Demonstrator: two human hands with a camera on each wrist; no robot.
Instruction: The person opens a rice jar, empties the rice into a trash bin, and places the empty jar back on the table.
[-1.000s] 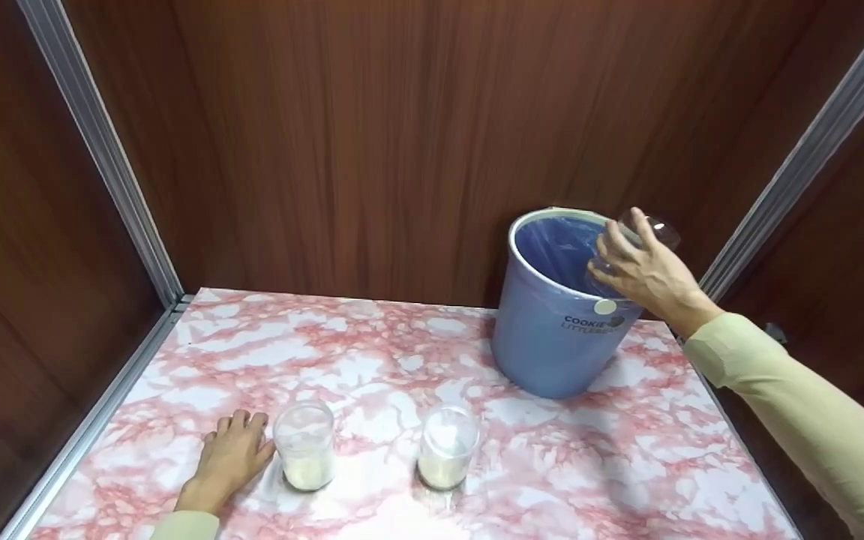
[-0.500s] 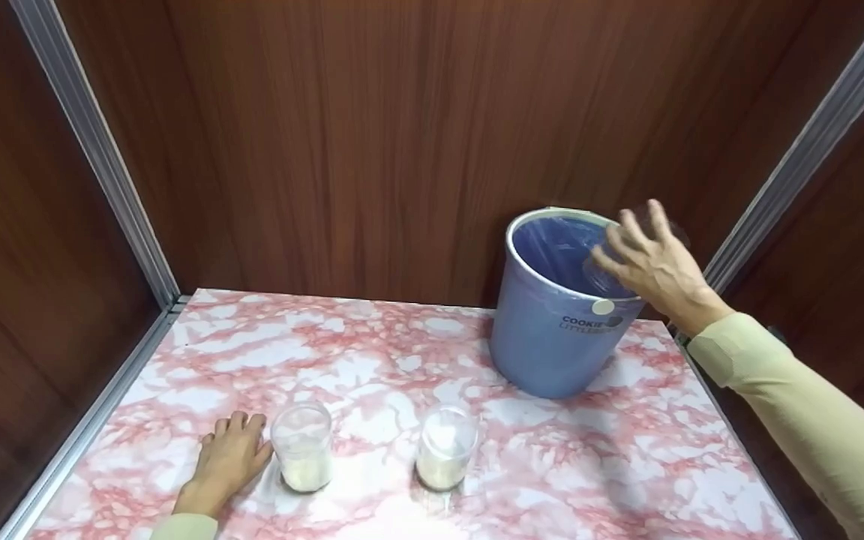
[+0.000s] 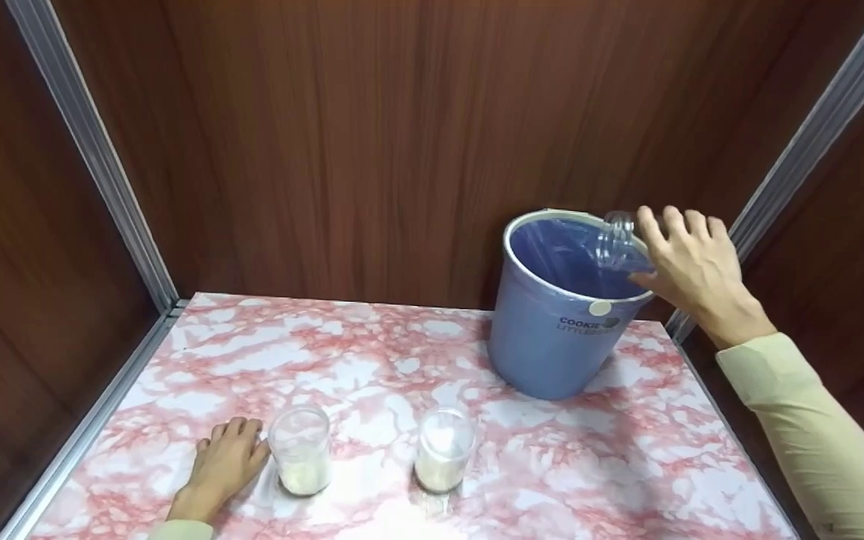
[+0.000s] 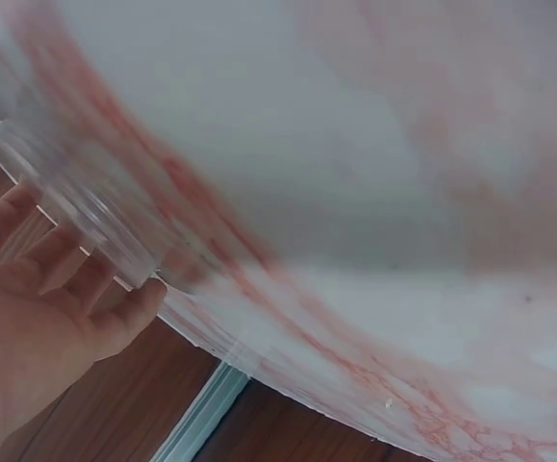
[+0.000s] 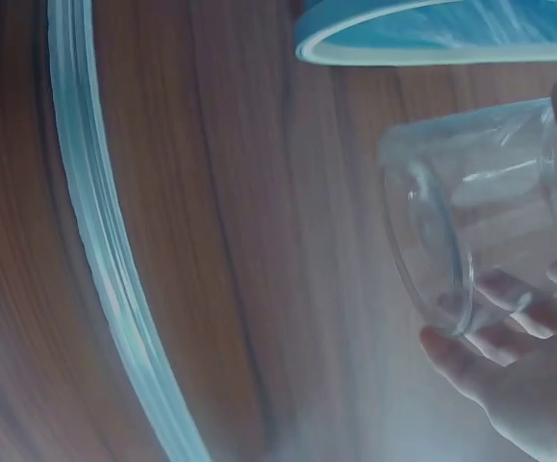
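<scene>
High on the right, my right hand (image 3: 691,262) holds a clear jar (image 3: 615,238) over the bin, its fingers over the top and thumb below. The jar lies tipped sideways with its ridged mouth towards the bin's opening. From the right wrist, the see-through jar (image 5: 509,207) shows no contents in its visible part. My left hand (image 3: 226,461) rests on the table, fingers relaxed, thumb right beside a clear jar (image 3: 302,457) with pale cream contents at the bottom. In the left wrist view, that jar (image 4: 76,207) overlaps the fingertips.
A blue bin (image 3: 552,345) with a pale rim and plastic liner stands at the table's back right. Another clear jar (image 3: 443,454) with cream contents stands upright near the front middle. Brown wood-look panels (image 3: 342,150) with metal corner rails enclose the marbled table (image 3: 289,337).
The right hand has moved to the right and turned, swinging the jar from bottom-up to sideways, its mouth now over the bin. The left hand has stayed almost still.
</scene>
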